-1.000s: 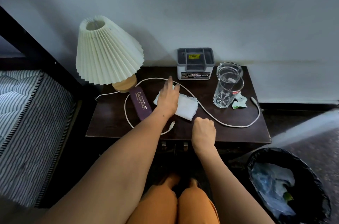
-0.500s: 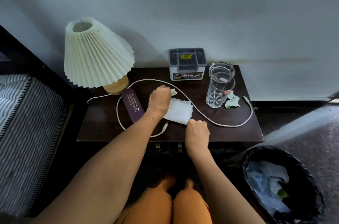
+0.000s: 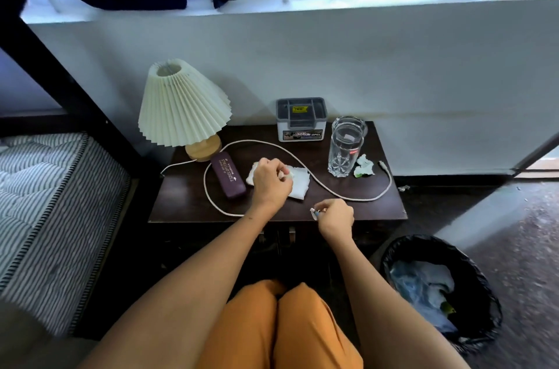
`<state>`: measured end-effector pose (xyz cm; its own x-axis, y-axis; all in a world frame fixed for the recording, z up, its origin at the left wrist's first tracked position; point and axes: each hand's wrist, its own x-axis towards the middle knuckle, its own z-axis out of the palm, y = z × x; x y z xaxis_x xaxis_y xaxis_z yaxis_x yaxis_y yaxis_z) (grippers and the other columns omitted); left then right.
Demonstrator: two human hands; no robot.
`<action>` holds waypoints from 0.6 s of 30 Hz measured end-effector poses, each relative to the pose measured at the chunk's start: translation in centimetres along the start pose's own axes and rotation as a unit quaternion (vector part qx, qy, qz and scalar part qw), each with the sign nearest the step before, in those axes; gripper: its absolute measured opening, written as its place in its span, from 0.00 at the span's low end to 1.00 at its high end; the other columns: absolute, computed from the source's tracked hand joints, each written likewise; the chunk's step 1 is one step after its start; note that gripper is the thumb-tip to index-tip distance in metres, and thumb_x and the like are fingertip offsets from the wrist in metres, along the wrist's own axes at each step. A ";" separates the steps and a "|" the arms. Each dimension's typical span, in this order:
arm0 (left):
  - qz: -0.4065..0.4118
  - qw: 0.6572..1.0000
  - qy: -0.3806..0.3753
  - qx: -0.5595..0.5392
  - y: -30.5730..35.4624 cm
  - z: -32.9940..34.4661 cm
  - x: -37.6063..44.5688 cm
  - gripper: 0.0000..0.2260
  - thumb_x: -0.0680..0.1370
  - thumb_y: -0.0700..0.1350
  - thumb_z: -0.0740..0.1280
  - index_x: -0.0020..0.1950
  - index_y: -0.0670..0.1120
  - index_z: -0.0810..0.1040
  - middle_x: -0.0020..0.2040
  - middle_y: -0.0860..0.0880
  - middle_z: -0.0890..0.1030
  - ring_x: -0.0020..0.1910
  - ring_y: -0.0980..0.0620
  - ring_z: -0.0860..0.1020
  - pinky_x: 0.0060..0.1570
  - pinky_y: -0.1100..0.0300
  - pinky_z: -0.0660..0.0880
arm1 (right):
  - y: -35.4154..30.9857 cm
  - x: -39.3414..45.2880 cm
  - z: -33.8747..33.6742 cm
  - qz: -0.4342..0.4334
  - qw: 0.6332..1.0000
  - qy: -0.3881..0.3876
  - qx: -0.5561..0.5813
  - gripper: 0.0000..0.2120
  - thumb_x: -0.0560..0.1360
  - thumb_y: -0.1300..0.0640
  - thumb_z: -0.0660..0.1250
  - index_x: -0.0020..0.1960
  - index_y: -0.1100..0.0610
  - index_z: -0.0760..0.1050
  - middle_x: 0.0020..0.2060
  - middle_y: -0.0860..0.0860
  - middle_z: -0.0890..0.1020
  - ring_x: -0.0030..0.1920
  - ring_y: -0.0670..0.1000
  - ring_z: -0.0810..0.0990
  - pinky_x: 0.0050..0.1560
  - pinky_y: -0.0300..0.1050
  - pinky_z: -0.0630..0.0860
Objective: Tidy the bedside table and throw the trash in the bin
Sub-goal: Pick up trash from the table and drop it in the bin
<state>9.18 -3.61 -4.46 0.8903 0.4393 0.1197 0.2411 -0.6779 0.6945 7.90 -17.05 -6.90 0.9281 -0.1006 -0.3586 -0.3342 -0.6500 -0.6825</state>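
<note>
Bare dark tabletop [image 3: 181, 202] lies open along the front left edge, while the white cable [image 3: 341, 194] loops across the middle, the lamp [image 3: 184, 105] blocks the rear left, and the organiser box [image 3: 301, 119] and two glasses [image 3: 343, 150] crowd the rear right.

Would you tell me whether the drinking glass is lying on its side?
No, the drinking glass stands upright on the bedside table, beside the crumpled wrapper.

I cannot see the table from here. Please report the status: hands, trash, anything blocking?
Left hand gripping white tissue on bedside table. Right hand pinching cable plug. White cable loops beside tissue. Crumpled scrap by glass; bin right.
</note>
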 end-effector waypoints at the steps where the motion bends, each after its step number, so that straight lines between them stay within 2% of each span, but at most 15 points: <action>1: -0.008 1.000 -0.001 -0.010 0.6 0.1 -0.9 0.05 0.69 0.35 0.67 0.40 0.40 0.81 0.47 0.41 0.78 0.45 0.46 0.77 0.39 0.69 0.62 | 0.5 -0.7 -0.5 0.005 0.999 0.013 0.033 0.08 0.73 0.62 0.67 0.49 0.56 0.82 0.50 0.59 0.83 0.53 0.59 0.80 0.56 0.45 0.75; 3: -0.031 0.999 -0.015 -0.029 1.8 0.5 -2.7 0.06 0.69 0.34 0.66 0.41 0.39 0.82 0.48 0.40 0.79 0.47 0.45 0.77 0.43 0.67 0.65 | 1.4 -1.8 -1.5 0.012 0.994 0.036 0.102 0.07 0.71 0.64 0.67 0.47 0.57 0.80 0.47 0.59 0.83 0.49 0.60 0.82 0.56 0.51 0.78; 5: -0.042 0.997 -0.051 -0.033 3.3 1.3 -4.4 0.07 0.70 0.36 0.65 0.38 0.40 0.83 0.40 0.40 0.81 0.43 0.43 0.77 0.43 0.60 0.68 | 2.5 -2.6 -2.7 0.022 0.986 0.063 0.150 0.07 0.70 0.65 0.68 0.47 0.58 0.78 0.46 0.57 0.83 0.48 0.58 0.81 0.54 0.55 0.79; 7: -0.042 0.996 -0.072 -0.038 5.1 2.2 -6.4 0.10 0.70 0.36 0.64 0.29 0.38 0.78 0.26 0.42 0.72 0.34 0.43 0.71 0.36 0.58 0.67 | 3.8 -3.1 -4.0 0.037 0.980 0.083 0.179 0.07 0.69 0.66 0.70 0.46 0.59 0.80 0.43 0.55 0.83 0.47 0.54 0.81 0.52 0.53 0.80; 8: -0.044 0.995 -0.080 -0.049 6.0 2.8 -7.3 0.12 0.71 0.36 0.63 0.27 0.36 0.75 0.23 0.43 0.67 0.33 0.44 0.69 0.36 0.56 0.68 | 4.5 -3.3 -4.6 0.045 0.975 0.089 0.199 0.08 0.68 0.67 0.71 0.45 0.59 0.81 0.41 0.54 0.83 0.44 0.52 0.82 0.51 0.52 0.80; 9: -0.045 0.993 -0.093 -0.058 6.7 3.6 -8.2 0.13 0.71 0.34 0.61 0.27 0.34 0.73 0.24 0.40 0.67 0.35 0.41 0.69 0.39 0.54 0.69 | 5.3 -3.5 -5.3 0.051 0.970 0.094 0.217 0.09 0.67 0.68 0.71 0.45 0.60 0.82 0.39 0.53 0.83 0.41 0.50 0.82 0.50 0.49 0.81; 10: -0.044 0.991 -0.111 -0.064 7.3 4.4 -8.9 0.14 0.72 0.33 0.60 0.26 0.34 0.73 0.26 0.37 0.71 0.40 0.39 0.73 0.43 0.54 0.69 | 6.0 -3.6 -5.8 0.055 0.967 0.101 0.228 0.09 0.67 0.69 0.72 0.45 0.60 0.82 0.38 0.52 0.83 0.38 0.48 0.82 0.48 0.45 0.81; 11: -0.044 0.988 -0.134 -0.066 7.9 5.2 -9.8 0.15 0.73 0.32 0.59 0.26 0.37 0.72 0.29 0.39 0.73 0.48 0.39 0.75 0.48 0.56 0.68 | 6.9 -3.7 -6.3 0.060 0.965 0.111 0.229 0.10 0.67 0.69 0.71 0.46 0.60 0.83 0.39 0.52 0.84 0.38 0.48 0.82 0.48 0.42 0.81; 13: -0.051 0.981 -0.172 -0.072 8.6 7.0 -11.2 0.15 0.74 0.32 0.58 0.32 0.43 0.78 0.39 0.45 0.76 0.59 0.42 0.74 0.55 0.65 0.65 | 8.9 -4.0 -7.4 0.078 0.961 0.134 0.230 0.10 0.67 0.68 0.71 0.47 0.59 0.83 0.42 0.54 0.85 0.44 0.51 0.83 0.54 0.45 0.79; 14: -0.055 0.979 -0.181 -0.079 9.0 7.9 -11.9 0.13 0.74 0.32 0.57 0.41 0.40 0.82 0.48 0.43 0.78 0.61 0.43 0.73 0.58 0.66 0.64 | 10.0 -4.2 -7.9 0.089 0.958 0.146 0.231 0.10 0.68 0.66 0.70 0.48 0.59 0.83 0.44 0.55 0.86 0.47 0.53 0.83 0.57 0.46 0.77; 15: -0.054 0.978 -0.185 -0.082 9.3 8.6 -12.6 0.13 0.74 0.32 0.58 0.50 0.37 0.82 0.54 0.39 0.79 0.62 0.43 0.73 0.61 0.66 0.64 | 11.0 -4.4 -8.4 0.097 0.955 0.158 0.230 0.09 0.69 0.64 0.70 0.48 0.59 0.83 0.44 0.55 0.86 0.49 0.53 0.83 0.58 0.46 0.76; 16: -0.050 0.977 -0.194 -0.078 9.6 9.4 -13.3 0.14 0.74 0.33 0.59 0.55 0.36 0.81 0.57 0.37 0.79 0.62 0.43 0.74 0.62 0.64 0.64 | 12.1 -4.5 -8.9 0.103 0.954 0.170 0.226 0.09 0.69 0.62 0.69 0.48 0.59 0.84 0.44 0.56 0.86 0.49 0.53 0.82 0.56 0.44 0.75; 18: -0.040 0.974 -0.210 -0.071 10.0 11.1 -14.6 0.12 0.74 0.35 0.63 0.55 0.37 0.81 0.56 0.39 0.81 0.59 0.44 0.77 0.61 0.62 0.68 | 14.3 -4.5 -9.7 0.115 0.949 0.191 0.222 0.09 0.70 0.60 0.68 0.47 0.60 0.84 0.42 0.56 0.86 0.48 0.54 0.82 0.51 0.41 0.73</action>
<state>2.91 -23.31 -7.12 0.9576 0.1874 -0.2188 0.2869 -0.5500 0.7843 0.55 -33.18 -8.82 0.7862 -0.5216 -0.3313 -0.4927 -0.2055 -0.8456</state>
